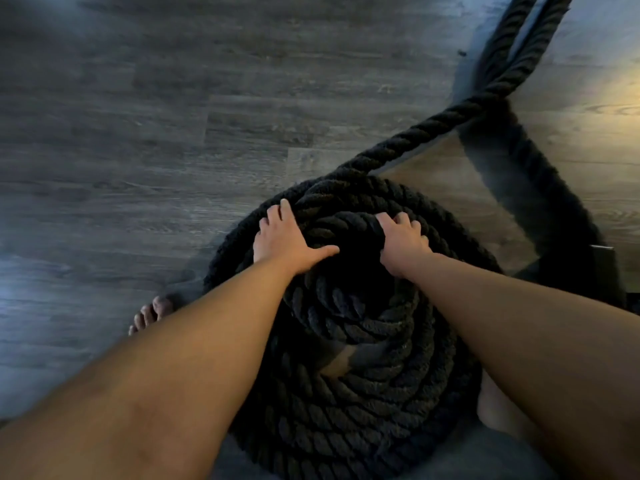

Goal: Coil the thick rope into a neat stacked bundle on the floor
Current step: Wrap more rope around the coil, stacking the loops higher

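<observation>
On the grey floor (pixel 138 133), the left hand (pixel 287 244) is pressing flat on the coiled rope (pixel 363 427); the right hand (pixel 403 244) is gripping it.

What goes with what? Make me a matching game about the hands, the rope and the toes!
1. left hand
2. right hand
3. loose rope
4. toes

A. runs away toward the top right
B. grips the top turn of the coil
C. on the floor, left of the coil
D. spread flat on the coil

Pairs: 1-D, 2-B, 3-A, 4-C
</observation>
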